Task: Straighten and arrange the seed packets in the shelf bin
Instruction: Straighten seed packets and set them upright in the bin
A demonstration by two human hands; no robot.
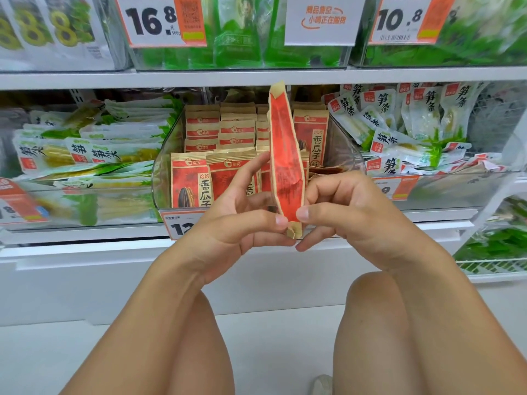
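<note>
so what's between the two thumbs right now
In the head view, the bottom end of the red seed packet, held upright and edge-on, sits between the left hand thumb and the right hand thumb, both pinching it.

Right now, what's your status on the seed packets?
Both hands, left and right, pinching one seed packet upright, edge-on, before the bin. Other packets standing in rows inside. Nothing blocking the bin.

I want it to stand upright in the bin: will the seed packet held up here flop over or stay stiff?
Probably fairly stiff: the seed packet stands tall though the left hand and right hand pinch only its bottom edge. It bulges mid-body, so likely filled. The creased paper suggests it crumples rather than slips.
</note>
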